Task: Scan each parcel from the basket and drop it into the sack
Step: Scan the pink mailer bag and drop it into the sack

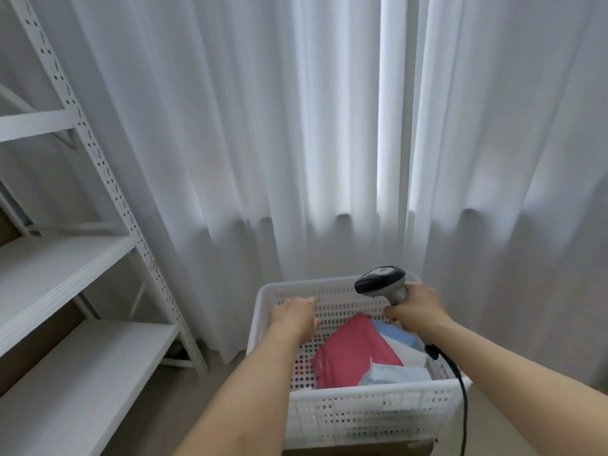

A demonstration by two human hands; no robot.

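The right hand (416, 307) grips the handle of a barcode scanner (381, 284), its head pointing left over a white perforated basket (362, 413). The left hand (294, 315) hovers over the basket's left side, fingers loosely curled, holding nothing. Inside lie a pink parcel (353, 353) and pale blue parcels (398, 334). White curtains (296, 143) hang behind.
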